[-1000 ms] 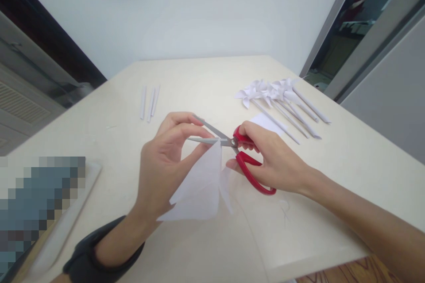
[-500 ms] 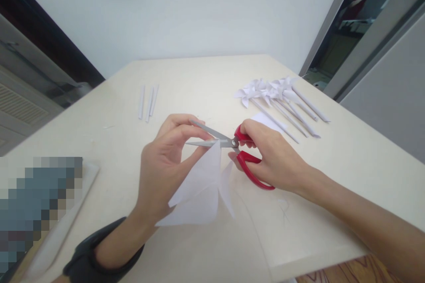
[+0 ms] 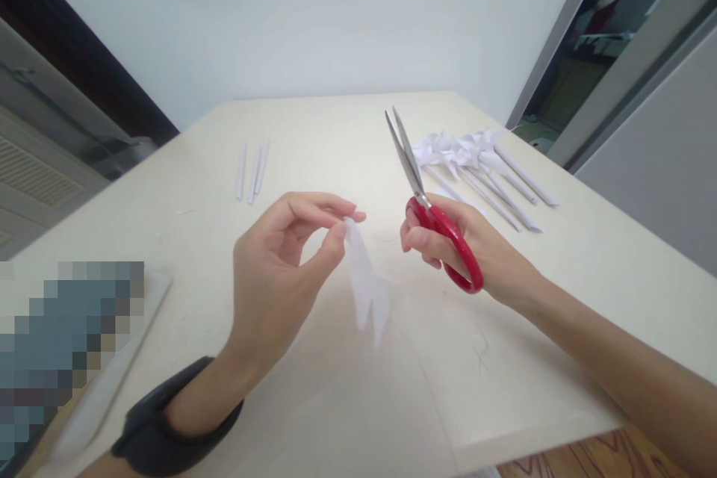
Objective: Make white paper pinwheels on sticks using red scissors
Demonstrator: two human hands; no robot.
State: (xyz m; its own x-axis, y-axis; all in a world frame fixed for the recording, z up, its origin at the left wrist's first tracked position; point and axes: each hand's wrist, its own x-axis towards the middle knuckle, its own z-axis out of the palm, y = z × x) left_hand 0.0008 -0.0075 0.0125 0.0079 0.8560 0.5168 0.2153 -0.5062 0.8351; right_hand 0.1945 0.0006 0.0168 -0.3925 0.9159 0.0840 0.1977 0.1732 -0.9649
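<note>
Head view: left hand [image 3: 280, 269] pinches the top corner of a white paper piece [image 3: 364, 284] between thumb and fingertips, and the paper hangs just above the table [image 3: 560, 299]. Right hand [image 3: 476, 254] grips red-handled scissors [image 3: 421, 199], blades slightly parted, tips up and away, clear of the paper. Paper pinwheels [image 3: 476, 160] lie far right, three rolled paper sticks [image 3: 252, 172] far left.

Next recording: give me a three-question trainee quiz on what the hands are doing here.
1. Which hand holds the red scissors?
2. True or false: the scissor blades are touching the white paper.
3. How many loose paper sticks lie beyond the left hand: A two, B three, C five?
Key: 1 right hand; 2 false, the blades point up, clear of the white paper; 3 B.
</note>
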